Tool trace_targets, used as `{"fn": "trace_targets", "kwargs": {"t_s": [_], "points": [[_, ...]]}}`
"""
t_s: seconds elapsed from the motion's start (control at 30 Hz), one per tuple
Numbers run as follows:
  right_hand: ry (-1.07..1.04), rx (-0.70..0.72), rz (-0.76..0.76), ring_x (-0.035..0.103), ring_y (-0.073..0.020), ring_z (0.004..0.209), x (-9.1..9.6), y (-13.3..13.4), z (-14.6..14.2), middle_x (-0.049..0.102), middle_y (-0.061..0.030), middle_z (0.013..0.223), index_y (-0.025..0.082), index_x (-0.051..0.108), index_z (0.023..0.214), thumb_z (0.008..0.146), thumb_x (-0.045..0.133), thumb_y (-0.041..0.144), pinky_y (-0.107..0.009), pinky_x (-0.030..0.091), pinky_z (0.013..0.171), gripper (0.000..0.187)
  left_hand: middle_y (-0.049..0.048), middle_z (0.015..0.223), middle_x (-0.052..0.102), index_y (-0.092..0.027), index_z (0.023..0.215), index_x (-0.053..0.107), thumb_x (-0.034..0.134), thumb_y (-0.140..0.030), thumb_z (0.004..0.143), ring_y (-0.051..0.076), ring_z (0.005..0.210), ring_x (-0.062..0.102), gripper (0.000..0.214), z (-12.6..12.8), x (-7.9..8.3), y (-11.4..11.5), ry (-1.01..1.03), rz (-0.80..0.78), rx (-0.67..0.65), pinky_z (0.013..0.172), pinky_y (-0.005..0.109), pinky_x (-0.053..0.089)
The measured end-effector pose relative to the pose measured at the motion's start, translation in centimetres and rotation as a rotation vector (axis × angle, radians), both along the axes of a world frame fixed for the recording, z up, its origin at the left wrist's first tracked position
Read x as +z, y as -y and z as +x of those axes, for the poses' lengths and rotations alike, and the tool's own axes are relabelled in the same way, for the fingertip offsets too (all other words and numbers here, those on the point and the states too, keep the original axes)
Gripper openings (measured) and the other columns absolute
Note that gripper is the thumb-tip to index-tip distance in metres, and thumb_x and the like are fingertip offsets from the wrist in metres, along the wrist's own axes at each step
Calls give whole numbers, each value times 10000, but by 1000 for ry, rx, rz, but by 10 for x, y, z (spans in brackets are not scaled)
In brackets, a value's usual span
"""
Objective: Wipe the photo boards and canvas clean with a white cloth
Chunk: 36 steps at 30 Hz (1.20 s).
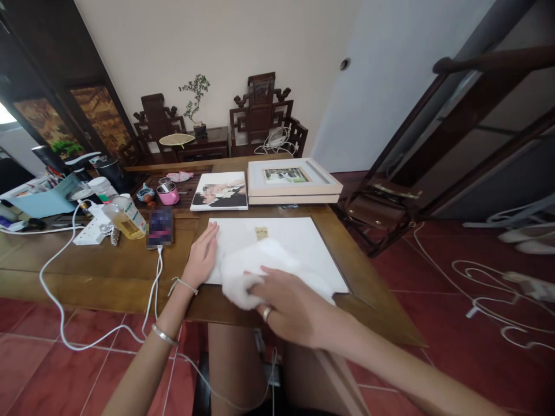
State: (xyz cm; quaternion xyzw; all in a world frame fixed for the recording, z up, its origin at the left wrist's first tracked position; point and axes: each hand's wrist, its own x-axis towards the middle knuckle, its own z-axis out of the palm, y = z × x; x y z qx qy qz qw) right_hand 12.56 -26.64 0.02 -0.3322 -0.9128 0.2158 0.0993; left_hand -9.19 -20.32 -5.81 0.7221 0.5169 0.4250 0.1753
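A large white board (295, 231) lies flat on the wooden table. My left hand (203, 252) rests along its left edge, fingers stretched out and holding nothing. In my right hand (288, 303) is a bunched white cloth (243, 266), gripped near the board's front edge, with part of it spread over the board. Some of the right fingers are hidden by the cloth and the hand itself. A small yellowish metal plate (261, 233) sits on the board just beyond the cloth.
Behind the board are a framed picture (295, 179) and a photo panel (220, 192). To the left stand a phone (160, 229) on a cable, a bottle of yellow liquid (125, 216), a power strip (93, 228) and a pink cup (168, 193). A brown bag (377, 208) is at the right.
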Motion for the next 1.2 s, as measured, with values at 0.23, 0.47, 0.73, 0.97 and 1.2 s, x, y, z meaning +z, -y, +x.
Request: {"fn": "trace_targets", "kwargs": {"t_s": [0.23,0.47,0.73,0.97,1.2], "points": [[91,-245,83,580,-268,950,-6,-91,-18,672,-99,985,174,629,969,819,355,213,-318,388,776,314,108,1313,504,-127,1232,524,393,-282,881,208,1279,390,406,-2,-8,-2,-185,-49,-24,1089,407,270],[33,-206,82,570,-242,972,1,-138,-85,646,-81,1091,178,633,974,801,372,187,-279,380,784,313,79,1248,569,-164,1169,583,394,-259,879,221,1228,458,358,-4,-8,-5,-244,-48,-27,1086,435,265],[32,-303,54,523,-269,1063,-5,-143,-39,601,-96,1172,174,580,1127,817,366,224,-313,382,832,380,102,1266,552,-137,1188,564,412,-272,868,204,1236,449,378,-3,-10,-5,-236,-34,-6,1079,401,290],[20,-446,59,531,-273,1057,-20,-115,62,633,-96,1098,154,626,1010,842,324,246,-365,382,884,357,120,1364,441,-141,1245,506,366,-283,887,206,1313,331,410,-3,-12,-4,-205,-50,-12,1095,435,236],[94,-323,-29,440,-304,1198,-17,-15,108,570,-84,1221,232,639,1001,763,401,246,-444,417,907,337,155,1394,384,-99,1276,465,334,-303,891,227,1326,303,454,-1,-11,-4,-215,-99,-26,1099,453,213]]}}
